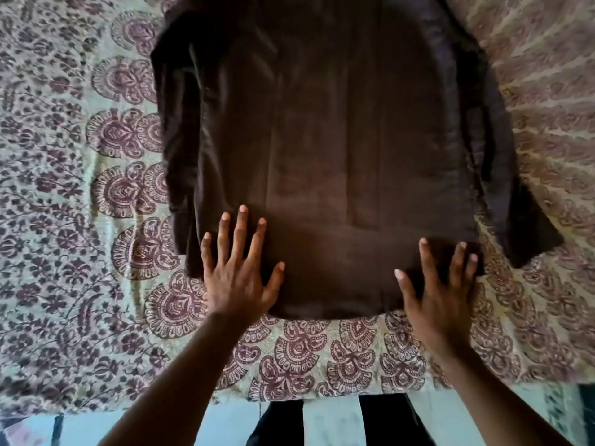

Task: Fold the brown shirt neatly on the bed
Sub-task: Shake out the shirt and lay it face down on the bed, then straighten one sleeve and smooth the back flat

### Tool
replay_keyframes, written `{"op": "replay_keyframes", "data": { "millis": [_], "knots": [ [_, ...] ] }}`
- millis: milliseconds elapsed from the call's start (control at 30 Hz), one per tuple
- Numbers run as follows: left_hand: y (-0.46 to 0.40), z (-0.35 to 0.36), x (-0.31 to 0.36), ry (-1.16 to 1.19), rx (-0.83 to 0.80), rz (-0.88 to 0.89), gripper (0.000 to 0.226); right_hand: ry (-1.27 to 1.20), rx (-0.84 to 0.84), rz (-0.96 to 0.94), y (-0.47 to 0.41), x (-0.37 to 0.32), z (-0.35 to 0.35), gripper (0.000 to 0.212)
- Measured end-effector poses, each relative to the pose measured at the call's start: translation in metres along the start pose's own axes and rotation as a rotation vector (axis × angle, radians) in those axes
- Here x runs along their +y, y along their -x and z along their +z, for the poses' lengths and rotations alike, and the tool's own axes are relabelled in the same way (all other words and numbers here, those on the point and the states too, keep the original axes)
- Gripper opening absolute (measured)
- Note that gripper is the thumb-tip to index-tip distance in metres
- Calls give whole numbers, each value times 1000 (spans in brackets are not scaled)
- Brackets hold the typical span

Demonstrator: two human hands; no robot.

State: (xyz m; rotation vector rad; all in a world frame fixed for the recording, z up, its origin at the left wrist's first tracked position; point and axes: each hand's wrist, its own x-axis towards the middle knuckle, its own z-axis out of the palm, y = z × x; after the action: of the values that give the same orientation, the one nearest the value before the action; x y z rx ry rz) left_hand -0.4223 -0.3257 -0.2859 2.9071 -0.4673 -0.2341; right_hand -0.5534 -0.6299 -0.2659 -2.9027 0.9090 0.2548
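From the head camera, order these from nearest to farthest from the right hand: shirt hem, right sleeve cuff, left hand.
1. shirt hem, under the right hand.
2. right sleeve cuff, just to its right.
3. left hand, across the hem.

Both forearms bare from the near frame edge to the wrists; no sleeves, watch or bracelets visible. Left hand [240, 284]: no rings seen, fingernails short and pale. Right hand [439, 300]: likewise unadorned, nails short and pale. Dark garment [280, 423] on the person's lower body at the near edge; type cannot be told.
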Motion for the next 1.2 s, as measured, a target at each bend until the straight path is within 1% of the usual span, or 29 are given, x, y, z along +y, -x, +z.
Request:
{"op": "replay_keyframes", "data": {
  "millis": [67,133,167,200,233,300,367,433,467,533,600,633,667,733,767,833,900,967,1033,1067,1133,1200],
  "knots": [
    [-6,-2,12,47,31,-1,82,8,53,-112,-16,-18,-4,73],
    [-16,-3,31,130,46,102,82,4,17,-311,-34,-38,-2,69],
    [-22,-2,43,182,25,163,82,8,-15,-398,-39,-41,2,67],
    [-26,0,54,223,-17,216,81,10,-40,-432,-39,-39,6,65],
    [-29,3,67,231,-63,266,80,5,-50,-391,-36,-29,10,65],
    [-31,10,89,150,-115,319,79,-43,-29,-179,-24,3,12,64],
    [-33,14,102,86,-112,270,77,-88,-13,-32,-16,29,9,66],
    [-44,11,118,114,-42,204,68,-99,13,-14,-25,43,1,67],
    [-53,9,127,139,-6,200,62,-103,52,-45,-36,41,-3,66],
    [-78,7,147,177,53,269,53,-114,125,-175,-69,27,-10,62],
    [-114,9,169,194,94,346,48,-128,149,-378,-111,13,-13,56],
    [-136,10,180,200,113,363,48,-128,145,-479,-136,9,-14,57],
    [-159,11,191,204,137,359,48,-126,132,-553,-164,5,-15,63],
    [-206,9,208,228,191,292,49,-133,110,-621,-220,-10,-18,76],
    [-232,8,216,245,215,248,50,-127,107,-631,-247,-18,-22,76],
    [-282,3,229,269,226,175,53,-83,64,-635,-290,-30,-29,68],
    [-321,5,238,270,171,121,53,-83,-21,-553,-314,-26,-32,61],
    [-339,15,241,231,98,54,52,-132,-58,-416,-324,-8,-32,64],
    [-334,28,241,107,99,40,53,-159,22,-344,-325,6,-32,65],
    [-332,32,241,64,110,41,53,-180,71,-350,-329,8,-33,64],
    [-333,36,242,47,107,20,54,-205,150,-458,-348,4,-38,56],
    [-335,35,243,35,118,11,56,-178,181,-640,-378,-13,-48,54]
  ]
}}
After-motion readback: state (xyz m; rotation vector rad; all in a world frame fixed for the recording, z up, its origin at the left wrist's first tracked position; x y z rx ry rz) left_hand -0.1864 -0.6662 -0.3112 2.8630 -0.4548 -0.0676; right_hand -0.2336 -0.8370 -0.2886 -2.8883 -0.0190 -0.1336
